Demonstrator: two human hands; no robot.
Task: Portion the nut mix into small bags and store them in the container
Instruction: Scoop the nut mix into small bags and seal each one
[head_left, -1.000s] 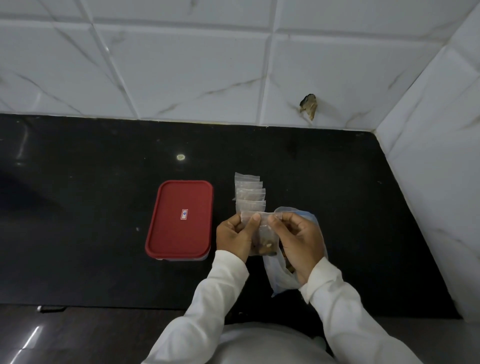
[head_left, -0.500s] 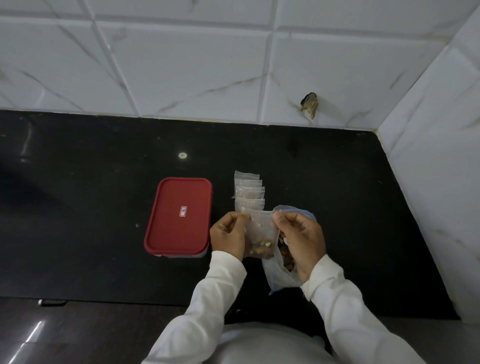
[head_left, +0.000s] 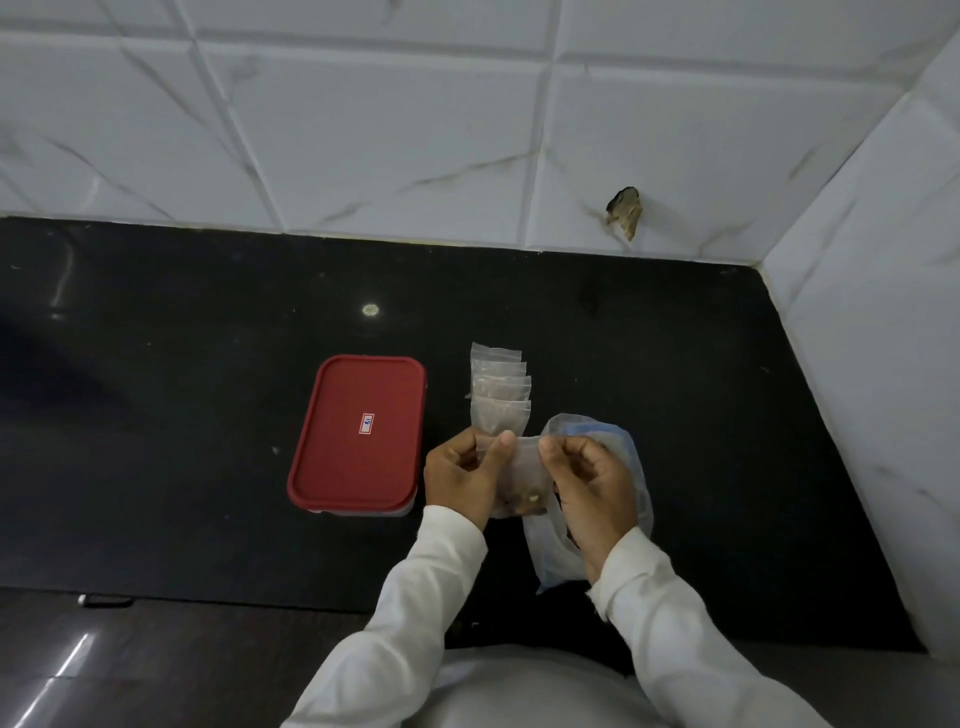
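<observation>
Both grips (head_left: 460, 475) (head_left: 592, 483) on small nut bag (head_left: 524, 465)

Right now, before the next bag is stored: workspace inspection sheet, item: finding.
Surface: black countertop, glossy, with one light reflection.
Job's things: small bag with a few nuts at its bottom, held up; overlapping row of small bags lying behind the hands, contents unclear; large nut mix bag under the right hand; container to the left, red lid on.
Clutter: small dark item at the counter's front edge, too small to tell.
Grippers: left hand and right hand pinch the small bag's top corners.
Cables: nothing seen.
Surroundings: white marbled tile wall behind and to the right; chipped hole in one tile.
</observation>
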